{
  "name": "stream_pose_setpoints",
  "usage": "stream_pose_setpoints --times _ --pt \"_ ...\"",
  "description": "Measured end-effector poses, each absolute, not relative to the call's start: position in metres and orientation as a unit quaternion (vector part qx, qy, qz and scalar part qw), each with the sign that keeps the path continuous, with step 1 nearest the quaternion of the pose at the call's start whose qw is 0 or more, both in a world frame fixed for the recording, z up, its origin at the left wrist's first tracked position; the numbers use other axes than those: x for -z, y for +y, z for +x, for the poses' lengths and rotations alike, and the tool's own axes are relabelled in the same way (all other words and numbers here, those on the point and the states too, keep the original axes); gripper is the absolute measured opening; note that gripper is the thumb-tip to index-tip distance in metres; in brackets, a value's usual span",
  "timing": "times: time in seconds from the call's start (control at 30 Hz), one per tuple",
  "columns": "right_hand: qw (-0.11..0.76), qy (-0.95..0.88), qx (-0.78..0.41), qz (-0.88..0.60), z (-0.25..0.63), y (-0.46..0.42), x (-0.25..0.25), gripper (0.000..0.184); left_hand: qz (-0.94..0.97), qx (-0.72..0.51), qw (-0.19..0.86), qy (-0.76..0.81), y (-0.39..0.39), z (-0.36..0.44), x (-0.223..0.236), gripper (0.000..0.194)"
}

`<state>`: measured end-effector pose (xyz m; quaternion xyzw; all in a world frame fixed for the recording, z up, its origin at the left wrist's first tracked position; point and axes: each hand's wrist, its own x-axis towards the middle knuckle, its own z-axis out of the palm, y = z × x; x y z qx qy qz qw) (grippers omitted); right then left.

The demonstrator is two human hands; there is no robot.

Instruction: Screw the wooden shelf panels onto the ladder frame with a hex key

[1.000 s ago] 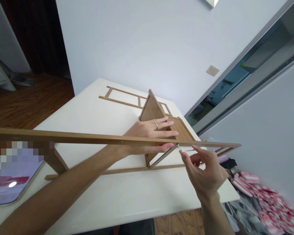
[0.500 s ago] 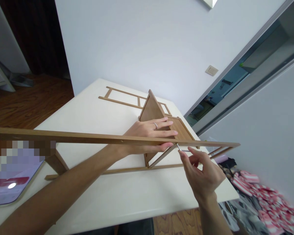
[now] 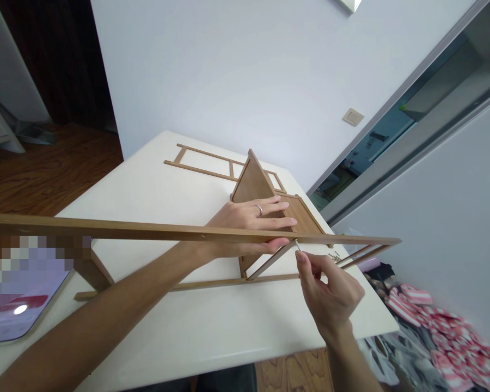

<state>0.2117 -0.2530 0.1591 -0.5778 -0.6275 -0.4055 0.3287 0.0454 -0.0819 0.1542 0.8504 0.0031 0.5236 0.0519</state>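
My left hand (image 3: 253, 215), with a ring on one finger, reaches behind the long wooden rail and grips the wooden shelf board (image 3: 251, 182). Its fingers lie over the board's far side, and the thumb shows below the rail. The ladder-like wooden frame (image 3: 147, 231) stands on its long edge, its upper rail crossing the view. Pinched in my right hand (image 3: 330, 288) is a thin metal hex key (image 3: 298, 245), its short end at the rail's underside near the crossbar (image 3: 271, 261). My fingers cover most of the key's long arm.
On the white table (image 3: 212, 321) a second wooden frame (image 3: 204, 171) lies flat at the back. Another wooden board (image 3: 306, 215) lies behind my left hand. Small screws (image 3: 335, 257) are scattered to the right. A tablet (image 3: 28, 299) rests at the left; clothes (image 3: 445, 326) are heaped beyond the right edge.
My right hand has swung left and slightly down, turning the hex key so its long arm has gone behind the fingers. The left hand and frame stay in place.
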Motion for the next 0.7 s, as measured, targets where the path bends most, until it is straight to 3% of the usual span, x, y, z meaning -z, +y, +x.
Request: stream_pose_setpoints --times 0.3,0.57,0.7 --pt "0.353 -0.626 0.376 -0.585 0.209 -0.251 -0.159 0.031 0.841 -0.534 0.086 0.018 -0.083 0.050 -0.150 0.027" --pt "0.368 -0.622 0.358 -0.592 0.208 -0.250 -0.157 0.029 0.853 -0.467 0.234 -0.002 -0.089 0.044 -0.160 0.030" --pt "0.370 -0.622 0.351 -0.594 0.208 -0.251 -0.157 0.031 0.871 -0.418 0.259 -0.002 -0.087 0.037 -0.165 0.040"
